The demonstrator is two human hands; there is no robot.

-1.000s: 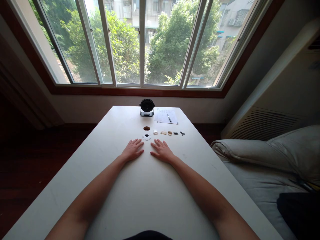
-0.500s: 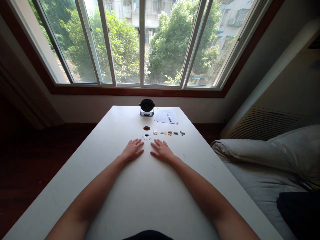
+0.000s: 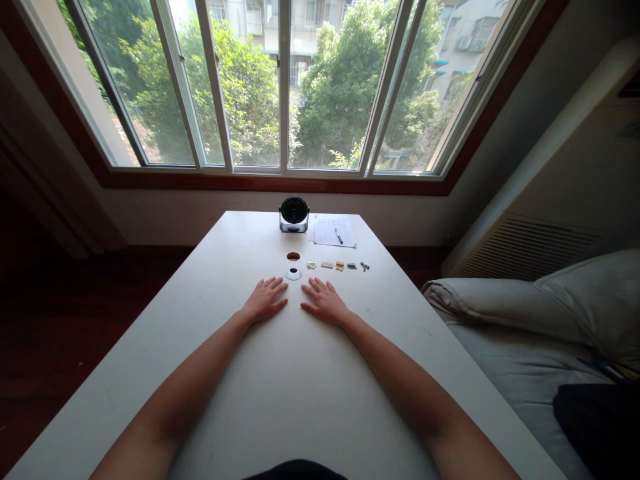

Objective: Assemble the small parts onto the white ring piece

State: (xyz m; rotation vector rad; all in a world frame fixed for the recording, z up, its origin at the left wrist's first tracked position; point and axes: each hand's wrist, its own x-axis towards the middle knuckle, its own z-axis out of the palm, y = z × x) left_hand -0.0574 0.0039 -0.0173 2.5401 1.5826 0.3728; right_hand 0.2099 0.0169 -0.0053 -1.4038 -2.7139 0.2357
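Observation:
My left hand [image 3: 265,300] lies palm down on the white table [image 3: 295,393], fingers spread and holding nothing. Opposite it, my right hand [image 3: 324,301] rests flat too, open, with a gap between the two. Just beyond the fingertips is a white ring with a dark centre [image 3: 293,274]. To its right runs a row of small parts in groups: white pieces [image 3: 311,264], light orange pieces [image 3: 327,265], gold-coloured pieces [image 3: 340,265], grey pieces [image 3: 351,266] and dark pieces [image 3: 365,267]. They are too small to name.
Behind the ring is a round brown-edged hole [image 3: 293,256] in the tabletop. A round black device on a stand [image 3: 294,212], perhaps a fan, stands near the far edge. Beside it lie paper sheets [image 3: 327,232] with a pen [image 3: 339,235]. A grey sofa [image 3: 500,313] stands at the right.

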